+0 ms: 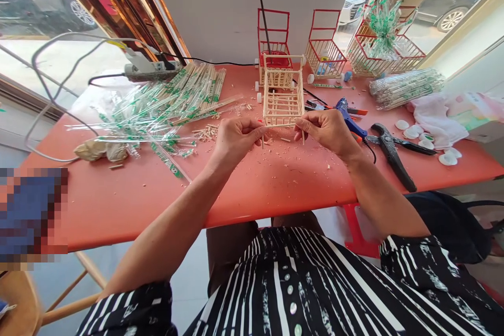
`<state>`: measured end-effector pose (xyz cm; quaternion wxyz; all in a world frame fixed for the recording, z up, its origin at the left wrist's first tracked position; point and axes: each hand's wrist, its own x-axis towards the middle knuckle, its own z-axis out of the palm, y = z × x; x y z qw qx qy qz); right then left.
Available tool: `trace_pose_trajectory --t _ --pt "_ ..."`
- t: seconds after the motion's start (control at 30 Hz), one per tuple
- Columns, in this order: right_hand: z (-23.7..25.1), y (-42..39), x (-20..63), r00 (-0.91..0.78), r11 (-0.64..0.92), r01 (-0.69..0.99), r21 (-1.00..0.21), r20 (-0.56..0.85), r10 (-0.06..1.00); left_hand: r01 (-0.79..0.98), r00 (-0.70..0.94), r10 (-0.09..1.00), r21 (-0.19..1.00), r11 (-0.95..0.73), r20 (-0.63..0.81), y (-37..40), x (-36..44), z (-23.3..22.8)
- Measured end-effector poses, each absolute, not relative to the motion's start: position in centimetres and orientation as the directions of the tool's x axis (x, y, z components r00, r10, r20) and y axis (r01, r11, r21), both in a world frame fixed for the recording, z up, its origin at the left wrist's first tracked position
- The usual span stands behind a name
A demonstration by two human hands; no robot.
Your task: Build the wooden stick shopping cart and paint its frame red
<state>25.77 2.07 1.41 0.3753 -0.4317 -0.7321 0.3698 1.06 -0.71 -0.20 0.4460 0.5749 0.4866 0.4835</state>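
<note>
A small basket frame [283, 95] built of pale wooden sticks stands on the red table [252, 184], straight ahead of me. My left hand [236, 139] pinches a short wooden stick by the frame's near left corner. My right hand [326, 130] pinches another short stick [302, 137] pointing down, at the frame's near right corner. Both hands hover just above the table, which is strewn with wood chips.
Wrapped chopsticks and empty green-printed wrappers [169, 105] cover the left side. A blue glue gun [348, 115] and black cutters [389, 149] lie to the right, beside white discs [417, 136] and a cloth [433, 115]. Red-framed baskets [325, 47] line the back. A power strip [151, 69] sits far left.
</note>
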Motion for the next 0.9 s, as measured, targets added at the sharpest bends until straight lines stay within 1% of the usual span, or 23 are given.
trace_pose_trajectory --t 0.23,0.53,0.73,0.9 --pt "2.0 1.8 25.8 -0.341 0.355 0.353 -0.866 0.235 0.91 0.135 0.076 0.987 0.979 -0.153 0.144 -0.7 1.1 0.0" --pt "1.9 1.9 25.8 -0.349 0.37 0.366 -0.854 0.243 0.905 0.085 0.091 0.989 0.989 -0.123 0.115 -0.2 1.0 -0.7" --pt "2.2 2.2 26.5 -0.304 0.372 0.336 -0.865 0.274 0.912 -0.03 0.157 0.987 0.999 -0.041 0.045 0.0 0.5 -0.5" --pt "2.1 2.5 26.8 -0.304 0.37 0.356 -0.858 0.268 0.914 -0.04 0.18 0.984 0.999 0.01 -0.003 -0.2 0.8 -0.4"
